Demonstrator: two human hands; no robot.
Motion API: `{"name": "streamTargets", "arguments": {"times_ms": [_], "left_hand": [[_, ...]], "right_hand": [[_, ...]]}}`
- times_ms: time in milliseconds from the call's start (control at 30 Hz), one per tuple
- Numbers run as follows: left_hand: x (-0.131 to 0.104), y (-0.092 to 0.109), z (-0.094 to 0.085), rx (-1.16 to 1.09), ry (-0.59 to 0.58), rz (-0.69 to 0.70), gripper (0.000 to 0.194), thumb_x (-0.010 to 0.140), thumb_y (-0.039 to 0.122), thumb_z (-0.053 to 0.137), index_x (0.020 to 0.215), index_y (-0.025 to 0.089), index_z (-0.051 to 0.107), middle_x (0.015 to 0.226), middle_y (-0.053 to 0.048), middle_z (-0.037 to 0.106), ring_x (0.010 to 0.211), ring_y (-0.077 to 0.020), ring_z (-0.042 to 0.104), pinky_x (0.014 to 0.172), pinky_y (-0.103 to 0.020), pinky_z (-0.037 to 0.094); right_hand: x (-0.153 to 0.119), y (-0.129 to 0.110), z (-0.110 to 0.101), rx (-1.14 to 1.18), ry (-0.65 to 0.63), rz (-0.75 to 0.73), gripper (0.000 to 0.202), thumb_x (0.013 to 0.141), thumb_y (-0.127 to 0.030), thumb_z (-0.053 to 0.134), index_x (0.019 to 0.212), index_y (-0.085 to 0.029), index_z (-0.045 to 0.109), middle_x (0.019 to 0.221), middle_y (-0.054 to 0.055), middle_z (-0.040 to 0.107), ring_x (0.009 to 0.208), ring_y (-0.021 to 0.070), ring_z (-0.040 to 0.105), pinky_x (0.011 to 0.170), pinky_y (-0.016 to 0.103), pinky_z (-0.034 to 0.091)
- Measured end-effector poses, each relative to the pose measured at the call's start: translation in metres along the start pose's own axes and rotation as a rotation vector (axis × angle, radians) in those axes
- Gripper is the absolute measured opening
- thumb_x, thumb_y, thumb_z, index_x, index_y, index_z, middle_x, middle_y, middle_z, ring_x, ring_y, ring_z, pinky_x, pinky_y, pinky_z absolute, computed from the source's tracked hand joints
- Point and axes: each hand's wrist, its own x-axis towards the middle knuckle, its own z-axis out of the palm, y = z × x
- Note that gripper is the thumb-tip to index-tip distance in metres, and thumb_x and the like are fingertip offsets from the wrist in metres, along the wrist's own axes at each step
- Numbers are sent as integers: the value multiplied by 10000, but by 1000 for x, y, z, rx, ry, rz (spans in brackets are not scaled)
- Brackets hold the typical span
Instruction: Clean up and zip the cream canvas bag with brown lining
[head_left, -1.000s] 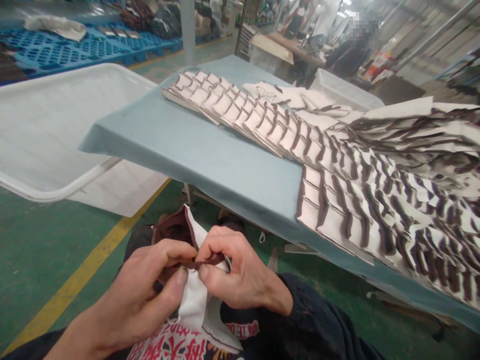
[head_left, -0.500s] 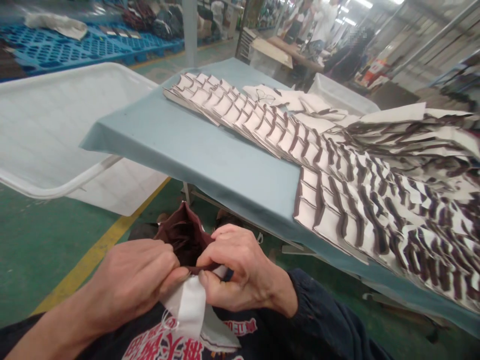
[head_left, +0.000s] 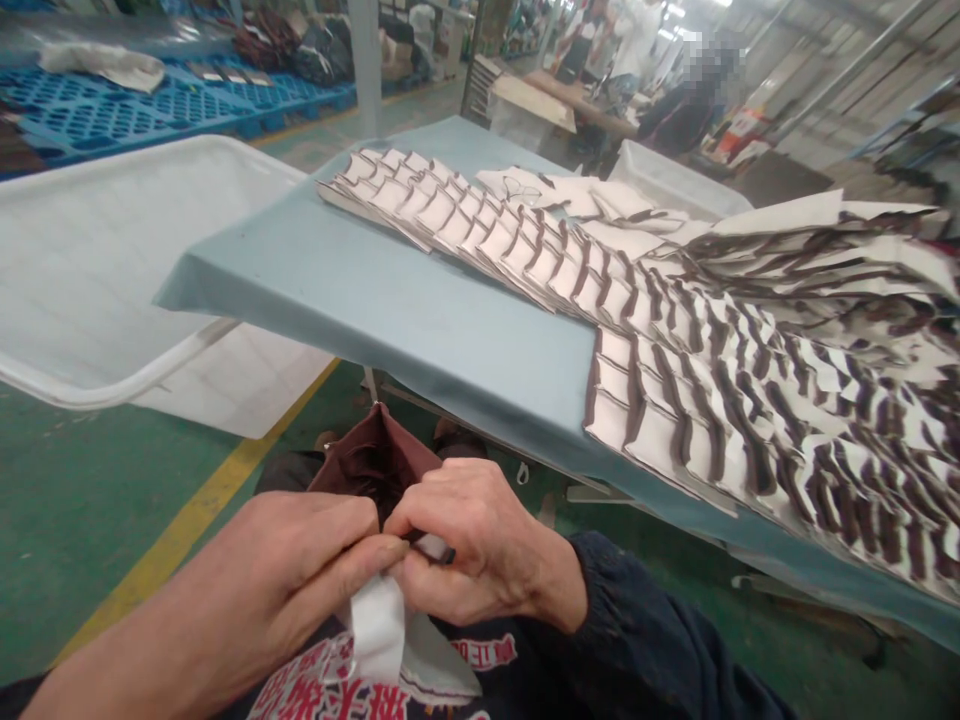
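Main risk I see: the fabric piece [head_left: 379, 470] slips out of the pinch. Both hands grip it only at one small spot on the seam edge, so a hard tug could pop it loose or twist the white strip [head_left: 377, 625] hanging below. Second risk: it sits low in the lap, below the near edge of the bench [head_left: 420, 330], so a dropped piece lands on the green floor [head_left: 90, 500].

Left hand [head_left: 300, 570]: fingers closed tight, thumb and forefinger pinching the maroon edge. Right hand [head_left: 480, 545]: fingers curled shut, pinching the same edge, touching the left hand's fingertips. Maroon pouch bulges up just behind both hands.

Finished pieces [head_left: 675, 380] lie shingled in rows across the bench, well apart from the hands. White tub [head_left: 112, 380] sits left of the bench.
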Motion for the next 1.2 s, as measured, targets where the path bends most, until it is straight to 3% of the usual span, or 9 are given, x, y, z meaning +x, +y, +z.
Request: {"name": "streamTargets", "arguments": {"times_ms": [133, 233, 433, 700, 833, 933, 1033, 1200], "left_hand": [[-9, -20, 13, -188, -11, -103, 642, 1268, 493, 579, 698, 252, 411, 584, 71, 412, 499, -137, 344, 523, -329, 280], [-12, -26, 23, -324, 0, -176, 671, 1268, 570, 549, 708, 267, 338, 618, 70, 326, 533, -149, 303, 545, -326, 307], [-1, -15, 23, -424, -84, -220, 729, 1262, 679, 559, 691, 270, 365, 605, 77, 314, 504, -126, 321, 475, -296, 251], [-4, -44, 15, -413, -115, -121, 665, 1190, 585, 742, 679, 241, 491, 602, 94, 347, 508, -108, 320, 502, -285, 256], [7, -31, -1, -302, -240, -112, 536, 1211, 439, 658, 734, 241, 515, 640, 100, 352, 543, -109, 355, 542, -266, 291], [17, -13, -7, -266, -304, -160, 490, 1193, 449, 590, 754, 252, 499, 668, 80, 423, 585, -125, 445, 559, -265, 325], [19, -8, 0, -334, -252, -228, 539, 1177, 515, 582, 721, 264, 442, 651, 73, 387, 570, -130, 397, 528, -275, 291], [10, -28, 21, -511, -53, -453, 736, 1110, 781, 701, 694, 290, 344, 630, 90, 282, 544, -129, 260, 453, -266, 213]], "right_hand": [[2, -6, -7, 190, -56, 180, 143, 1036, -284, 719, 899, -252, 693, 712, -50, 671, 595, 133, 564, 634, 282, 460], [2, -10, -12, 306, -140, 301, 280, 1158, -285, 668, 882, -243, 689, 708, -60, 637, 583, 113, 538, 626, 254, 460], [-12, -8, -16, -132, -92, -53, 373, 1333, -276, 517, 1157, -188, 834, 898, 39, 874, 753, 184, 754, 732, 322, 532], [-5, -5, -21, -149, -188, -23, 385, 1362, -316, 496, 1180, -215, 820, 928, 18, 892, 786, 178, 777, 764, 309, 551], [1, -6, -25, -231, -216, -71, 393, 1351, -283, 484, 1109, -231, 790, 875, 0, 845, 758, 181, 734, 725, 342, 499], [5, 2, -28, -172, -202, -103, 390, 1357, -292, 485, 1111, -223, 780, 877, 11, 822, 772, 182, 724, 740, 340, 494], [10, 22, -24, -57, -192, -74, 421, 1376, -392, 491, 1109, -223, 769, 899, 24, 813, 799, 188, 707, 772, 333, 504], [15, 59, -1, 163, -105, 92, 548, 1322, -652, 615, 962, -245, 688, 901, 12, 766, 799, 180, 651, 802, 330, 493]]}}
